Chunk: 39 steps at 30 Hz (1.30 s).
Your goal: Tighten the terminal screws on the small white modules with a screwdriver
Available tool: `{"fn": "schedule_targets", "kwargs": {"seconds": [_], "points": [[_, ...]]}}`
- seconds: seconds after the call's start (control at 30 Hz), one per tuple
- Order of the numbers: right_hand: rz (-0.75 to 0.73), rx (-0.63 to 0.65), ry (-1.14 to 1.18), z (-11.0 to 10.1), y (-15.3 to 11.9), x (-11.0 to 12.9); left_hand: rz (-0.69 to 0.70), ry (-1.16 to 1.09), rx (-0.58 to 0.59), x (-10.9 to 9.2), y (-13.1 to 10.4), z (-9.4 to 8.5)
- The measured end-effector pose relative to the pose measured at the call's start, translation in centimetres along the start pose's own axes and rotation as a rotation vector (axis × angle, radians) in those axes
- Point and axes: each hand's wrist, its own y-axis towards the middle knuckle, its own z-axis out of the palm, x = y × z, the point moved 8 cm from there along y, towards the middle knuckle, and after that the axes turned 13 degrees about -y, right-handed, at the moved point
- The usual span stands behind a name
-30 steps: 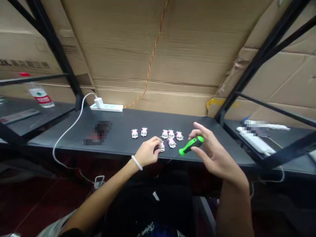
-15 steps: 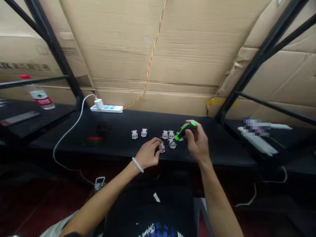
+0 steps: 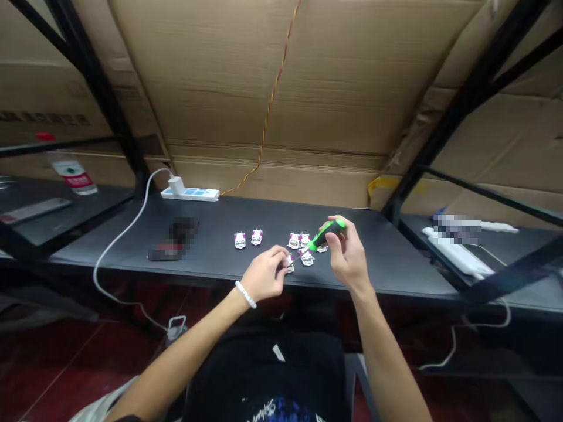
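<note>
Six small white-and-purple parts point(image 3: 257, 237) lie on a black table point(image 3: 211, 234): two stand apart on the left, four cluster to the right. A seventh part point(image 3: 290, 269) sits near the front edge, gripped between the fingers of the left hand point(image 3: 266, 274), which wears a pale beaded bracelet point(image 3: 245, 295). The right hand point(image 3: 347, 252) has its fingers closed around the green-and-black handle of a screwdriver point(image 3: 328, 233). The screwdriver's long axis slants: the handle is up and to the right, and the thin shaft runs down and left to the seventh part. Whether the tip touches it is too small to tell.

White script on the dark shirt point(image 3: 255, 363) reads "Steph", the rest unclear. At far left, a bottle point(image 3: 77, 176) with a red cap carries a red-and-white label, its words unreadable. Dark printing on the cardboard point(image 3: 44, 94) is too blurred to read. A white power strip point(image 3: 197, 193) lies at the back.
</note>
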Motion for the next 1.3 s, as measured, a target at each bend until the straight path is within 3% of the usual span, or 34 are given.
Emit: {"fn": "schedule_targets", "kwargs": {"seconds": [0.2, 0.37, 0.5, 0.6, 0.8, 0.93, 1.0, 1.13, 1.3], "points": [[-0.045, -0.039, -0.032, 0.0, 0.0, 0.7, -0.011, 0.005, -0.008, 0.1, 0.0, 0.0], [-0.190, -0.092, -0.205, 0.6, 1.4, 3.6, -0.008, 0.015, -0.012, 0.2, -0.1, 0.1], [-0.295, 0.033, -0.095, 2.5, 2.6, 5.8, -0.005, 0.027, -0.019, 0.2, -0.1, 0.1], [-0.263, 0.139, 0.096, 3.7, 2.9, 6.1, -0.002, 0.037, -0.007, 0.2, -0.2, 0.3], [-0.319, -0.044, -0.117, 2.9, 3.1, 7.1, -0.025, 0.066, -0.015, 0.2, -0.2, 0.4], [-0.267, 0.144, 0.045, 3.8, 3.1, 6.8, -0.021, 0.049, -0.008, 0.2, -0.2, 0.4], [-0.246, 0.137, 0.066, 3.6, 3.2, 6.6, -0.015, 0.031, -0.006, 0.2, -0.1, 0.4], [-0.296, 0.011, -0.119, 2.7, 3.3, 6.9, -0.015, 0.034, -0.024, 0.2, -0.1, 0.3], [-0.295, 0.203, 0.072, 3.7, 3.3, 7.0, -0.023, 0.012, -0.025, 0.0, 0.0, 0.1]]}}
